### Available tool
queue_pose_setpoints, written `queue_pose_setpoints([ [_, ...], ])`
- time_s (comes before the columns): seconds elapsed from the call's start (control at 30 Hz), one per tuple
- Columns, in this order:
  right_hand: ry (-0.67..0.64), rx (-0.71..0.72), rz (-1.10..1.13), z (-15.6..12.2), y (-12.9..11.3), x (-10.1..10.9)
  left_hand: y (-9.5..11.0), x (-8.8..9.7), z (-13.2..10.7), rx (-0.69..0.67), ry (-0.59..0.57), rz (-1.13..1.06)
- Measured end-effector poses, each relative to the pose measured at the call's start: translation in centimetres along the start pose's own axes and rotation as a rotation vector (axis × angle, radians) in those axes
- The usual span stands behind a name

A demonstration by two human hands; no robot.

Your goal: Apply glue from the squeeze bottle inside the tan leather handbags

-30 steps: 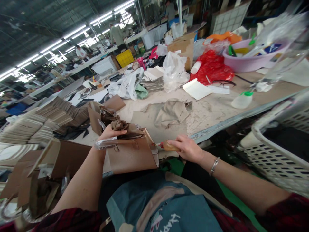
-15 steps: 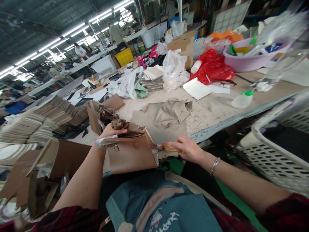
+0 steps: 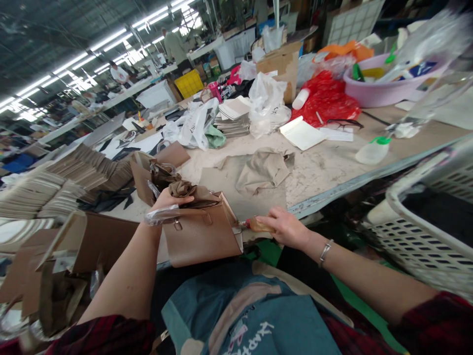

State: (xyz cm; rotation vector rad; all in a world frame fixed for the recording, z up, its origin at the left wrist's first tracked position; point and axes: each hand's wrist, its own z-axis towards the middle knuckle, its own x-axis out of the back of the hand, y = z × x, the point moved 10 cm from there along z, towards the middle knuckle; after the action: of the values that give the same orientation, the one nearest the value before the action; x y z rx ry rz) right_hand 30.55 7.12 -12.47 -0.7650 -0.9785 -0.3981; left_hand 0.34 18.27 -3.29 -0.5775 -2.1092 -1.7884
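Note:
A brown handbag (image 3: 203, 241) rests at the table's near edge, tilted, with dark brown lining bunched out of its top. My left hand (image 3: 168, 201) grips the bag at its upper left, thumb over the lining (image 3: 194, 192); its other fingers are hidden. Clear plastic wrap (image 3: 161, 215) hangs beside that wrist. My right hand (image 3: 286, 227) is closed around a small amber glue bottle (image 3: 261, 225) with a red tip. The tip points left at the bag's open side edge, at or very near it.
Other brown bag pieces (image 3: 107, 241) and stacked panels (image 3: 40, 197) lie left. A crumpled tan cloth (image 3: 264, 170) lies ahead. A squeeze bottle (image 3: 373, 151), glasses (image 3: 345, 124), a notepad (image 3: 301, 133) and a purple basin (image 3: 391, 93) stand right, above a white plastic basket (image 3: 410, 231).
The amber bottle and my right hand have shifted very slightly left along the bag's side edge. My left hand and the bag have hardly moved.

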Motion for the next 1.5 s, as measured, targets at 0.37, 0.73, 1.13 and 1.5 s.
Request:
queue_pose_setpoints([
  [0.37,-0.022,-0.023,-0.008,-0.3,-0.1,0.0,0.5,0.1,0.1,-0.030,0.027,0.059],
  [0.73,-0.068,-0.230,0.072,-0.3,1.8,-0.9,5.4,-0.8,-5.8,-0.365,0.118,0.450],
  [1.13,-0.100,-0.286,0.016,0.5,2.1,-0.2,2.0,-0.5,-8.5,-0.315,0.209,0.479],
  [1.5,-0.147,-0.397,0.040,1.3,2.9,0.4,2.3,-1.1,-8.2,-0.390,0.214,0.501],
])
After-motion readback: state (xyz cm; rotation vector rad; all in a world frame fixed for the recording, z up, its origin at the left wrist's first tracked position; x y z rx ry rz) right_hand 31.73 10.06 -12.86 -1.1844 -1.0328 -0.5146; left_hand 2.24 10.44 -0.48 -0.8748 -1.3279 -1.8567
